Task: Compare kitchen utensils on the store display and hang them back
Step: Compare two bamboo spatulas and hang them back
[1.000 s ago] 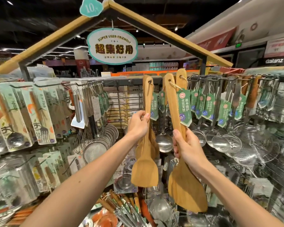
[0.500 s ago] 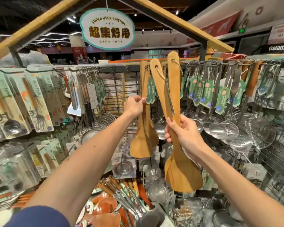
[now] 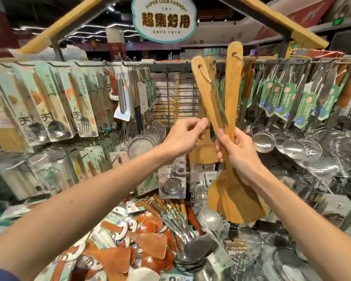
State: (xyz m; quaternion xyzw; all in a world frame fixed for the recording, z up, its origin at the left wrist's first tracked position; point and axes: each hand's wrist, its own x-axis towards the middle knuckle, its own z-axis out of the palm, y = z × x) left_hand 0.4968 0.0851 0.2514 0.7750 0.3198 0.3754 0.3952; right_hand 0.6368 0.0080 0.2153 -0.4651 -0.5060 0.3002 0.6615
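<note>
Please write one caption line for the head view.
Right hand grips two crossed wooden spatulas; left hand beside a third spatula hanging on the rack.

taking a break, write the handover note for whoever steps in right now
Left hand: raised in front of the hanging spatula, fingertips near its handle. Whether it grips anything is unclear.
Right hand: grips two wooden spatulas by their crossed handles, blades down, off the rail.
Done: the pair is off the rail and held up side by side for comparing.
Left: hang both back on the rail by their string loops.
</note>
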